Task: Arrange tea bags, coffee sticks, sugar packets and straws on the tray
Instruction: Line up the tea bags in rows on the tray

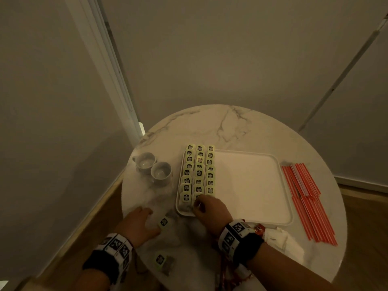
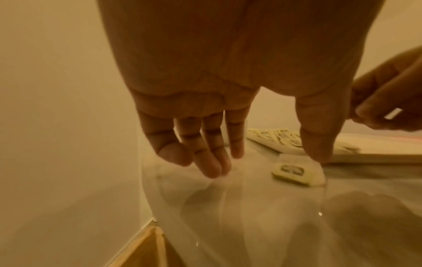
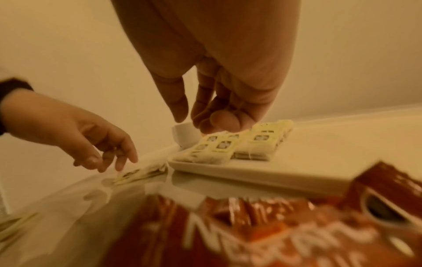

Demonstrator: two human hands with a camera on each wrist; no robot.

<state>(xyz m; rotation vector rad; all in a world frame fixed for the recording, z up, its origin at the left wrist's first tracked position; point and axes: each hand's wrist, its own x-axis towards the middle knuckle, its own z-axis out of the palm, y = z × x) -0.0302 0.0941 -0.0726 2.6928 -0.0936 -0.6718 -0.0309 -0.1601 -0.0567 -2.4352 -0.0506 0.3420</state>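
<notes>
A white tray lies on a round marble table. Three columns of tea bags fill the tray's left side. My right hand is at the near end of the middle column, fingers curled and pinching a tea bag there; the wrist view shows the right hand pressing down on that tea bag. My left hand hovers with relaxed fingers beside a loose tea bag on the table; its thumb is at the edge of this tea bag.
Red straws lie right of the tray. Red coffee sticks and white sugar packets sit under my right wrist. Another loose tea bag lies near the front edge. Two white cups stand left of the tray.
</notes>
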